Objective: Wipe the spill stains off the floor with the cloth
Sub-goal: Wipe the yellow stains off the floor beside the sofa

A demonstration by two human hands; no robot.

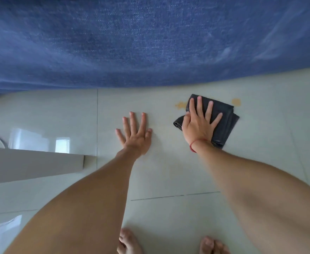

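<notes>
Floor (168,171): pale glossy tile, grout lines visible. Cloth (222,123): dark grey, folded, flat on the tile near the blue fabric (132,43). Your right hand (199,123): grip flat and fully spread, palm pressing the cloth, nothing clasped. Your left hand (135,134): spread flat on bare tile, holding nothing. Stains: one yellow mark (179,105) just left of the cloth, another (236,102) just beyond its far right corner.
</notes>
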